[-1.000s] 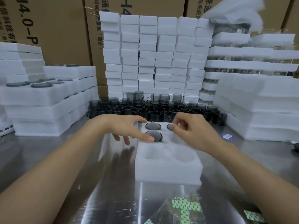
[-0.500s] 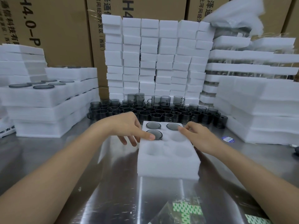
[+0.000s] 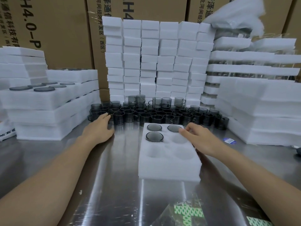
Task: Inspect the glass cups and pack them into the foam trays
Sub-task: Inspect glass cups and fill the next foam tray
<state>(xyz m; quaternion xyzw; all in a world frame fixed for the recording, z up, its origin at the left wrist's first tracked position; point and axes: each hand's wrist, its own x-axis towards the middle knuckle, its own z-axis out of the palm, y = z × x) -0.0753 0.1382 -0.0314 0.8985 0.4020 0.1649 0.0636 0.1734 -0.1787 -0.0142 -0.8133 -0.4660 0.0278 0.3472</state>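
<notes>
A foam tray is being shown lying on a steel table, with three grey cups seated in its far pockets and the near pockets bare. The left hand is being held out, fingers relaxed, at the loose cups massed behind the tray. The right hand is being rested on the tray's right side, fingers loosely extended beside the far right cup
</notes>
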